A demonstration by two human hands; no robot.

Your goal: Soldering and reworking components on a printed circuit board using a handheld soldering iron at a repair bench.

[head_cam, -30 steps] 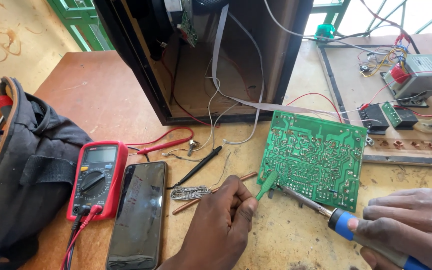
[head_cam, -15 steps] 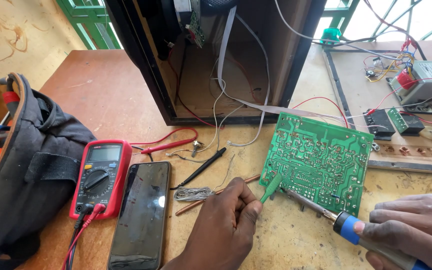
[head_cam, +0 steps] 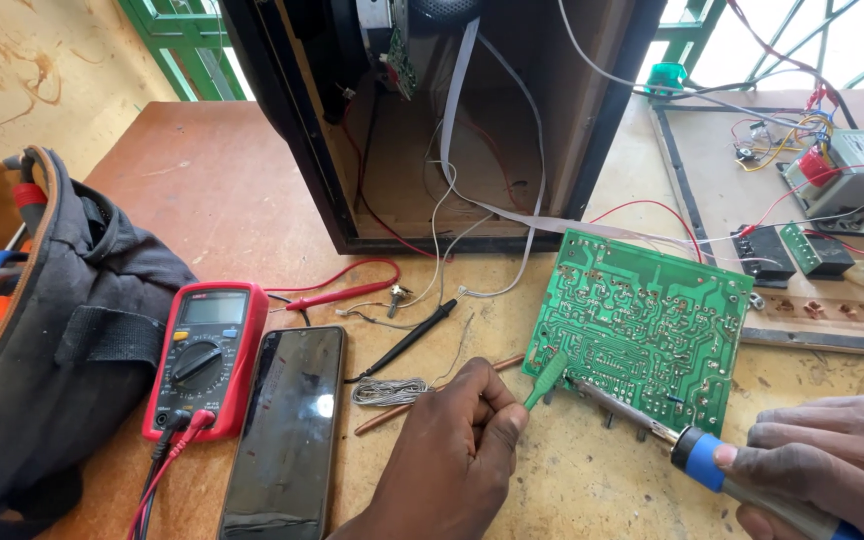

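Our right hand (head_cam: 832, 465) is clamped on the iron (head_cam: 722, 468), whose long axis runs up-left to the board (head_cam: 642, 325) lying on the surface. Our left hand (head_cam: 452, 450) pinches a green tool (head_cam: 548, 376) at the board's near-left corner, tips nearly meeting.

The circuit board (head_cam: 642, 325) lies on the table (head_cam: 202, 190), in front of the open cabinet (head_cam: 452, 120). The soldering iron (head_cam: 692, 450) reaches the board's near edge from the right; a small tool (head_cam: 548, 378) meets that edge from the left. Left of the board lie a probe (head_cam: 407, 340), a phone (head_cam: 287, 430), then a multimeter (head_cam: 207, 355). A tool bag (head_cam: 32, 330) occupies the far left. A transformer (head_cam: 852, 175) sits behind the board, far right.
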